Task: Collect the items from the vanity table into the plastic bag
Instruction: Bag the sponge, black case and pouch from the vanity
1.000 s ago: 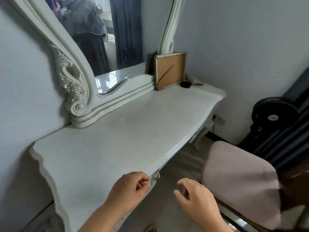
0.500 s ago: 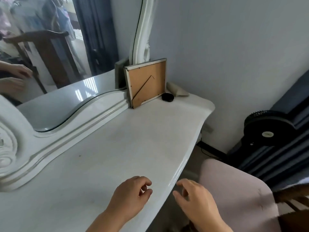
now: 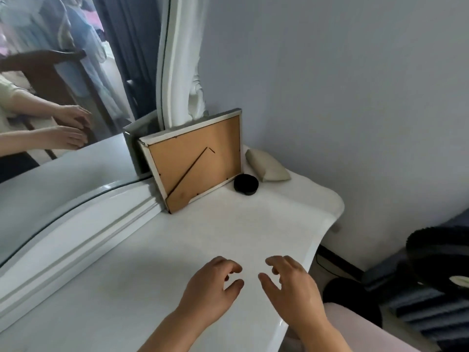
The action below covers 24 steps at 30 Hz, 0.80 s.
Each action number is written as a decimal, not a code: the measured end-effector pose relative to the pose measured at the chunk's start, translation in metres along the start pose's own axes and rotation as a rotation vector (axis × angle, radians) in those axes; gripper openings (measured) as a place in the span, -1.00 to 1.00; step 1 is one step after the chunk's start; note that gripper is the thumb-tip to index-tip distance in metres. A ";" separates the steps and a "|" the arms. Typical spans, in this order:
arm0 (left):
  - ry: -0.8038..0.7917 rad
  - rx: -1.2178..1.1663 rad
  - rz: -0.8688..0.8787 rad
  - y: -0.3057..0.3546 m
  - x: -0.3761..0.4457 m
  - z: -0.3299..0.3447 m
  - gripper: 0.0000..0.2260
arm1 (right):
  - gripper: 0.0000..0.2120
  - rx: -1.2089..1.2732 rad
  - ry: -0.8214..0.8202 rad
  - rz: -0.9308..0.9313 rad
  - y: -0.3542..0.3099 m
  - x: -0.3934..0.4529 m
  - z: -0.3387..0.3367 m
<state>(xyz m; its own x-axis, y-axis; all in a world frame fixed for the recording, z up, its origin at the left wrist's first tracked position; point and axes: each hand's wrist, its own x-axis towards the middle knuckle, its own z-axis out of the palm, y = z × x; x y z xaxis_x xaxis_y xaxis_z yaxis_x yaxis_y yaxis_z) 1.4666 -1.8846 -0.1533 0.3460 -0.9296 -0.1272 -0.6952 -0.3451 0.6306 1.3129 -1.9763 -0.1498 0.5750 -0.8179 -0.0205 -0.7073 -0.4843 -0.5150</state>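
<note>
On the white vanity table point(image 3: 228, 224), a picture frame point(image 3: 195, 163) leans against the mirror with its brown back facing me. Right of it sits a small round black item point(image 3: 246, 184), and behind that a beige pouch point(image 3: 266, 166) lies near the wall. My left hand point(image 3: 210, 290) and my right hand point(image 3: 294, 288) hover over the tabletop near its front edge, fingers loosely curled, holding nothing. No plastic bag is in view.
A large white-framed mirror point(image 3: 63, 97) fills the left side and reflects my hands. A pink padded seat point(image 3: 355, 331) stands at the lower right. A black fan point(image 3: 441, 255) is on the floor at the far right, by a grey wall.
My view has swung right and moved closer to the frame and the black item. Both hands have moved forward over the tabletop, still holding nothing.
</note>
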 end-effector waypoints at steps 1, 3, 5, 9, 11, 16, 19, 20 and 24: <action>0.010 -0.008 -0.004 0.004 0.022 0.002 -0.78 | -0.67 0.011 0.008 -0.001 0.008 0.020 -0.004; 0.028 -0.021 -0.011 0.010 0.061 0.003 -0.74 | -0.66 0.034 0.030 -0.004 0.020 0.056 -0.009; 0.057 -0.022 -0.023 0.014 0.103 0.006 -0.69 | -0.65 0.059 0.046 0.002 0.033 0.094 -0.013; 0.135 0.045 -0.051 0.015 0.181 0.010 -0.55 | -0.59 0.026 0.098 -0.006 0.056 0.168 -0.012; 0.151 0.096 -0.089 0.012 0.213 0.015 -0.48 | -0.57 0.020 0.117 -0.005 0.064 0.201 -0.008; 0.218 0.159 -0.171 -0.001 0.269 0.029 -0.40 | -0.51 -0.025 0.112 -0.008 0.075 0.266 0.011; 0.246 0.205 -0.185 -0.009 0.289 0.038 -0.36 | -0.46 -0.047 0.119 -0.024 0.079 0.291 0.024; 0.245 0.227 -0.187 -0.011 0.293 0.042 -0.34 | -0.44 -0.058 0.130 -0.027 0.080 0.296 0.028; 0.299 0.259 -0.162 -0.018 0.301 0.049 -0.38 | -0.39 -0.140 0.122 -0.051 0.086 0.317 0.039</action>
<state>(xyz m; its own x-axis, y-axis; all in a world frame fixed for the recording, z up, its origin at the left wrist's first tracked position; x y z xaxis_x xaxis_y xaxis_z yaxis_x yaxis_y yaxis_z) 1.5523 -2.1647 -0.2407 0.6046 -0.7954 0.0423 -0.7388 -0.5402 0.4029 1.4502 -2.2648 -0.2344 0.5632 -0.8188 0.1111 -0.7337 -0.5574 -0.3885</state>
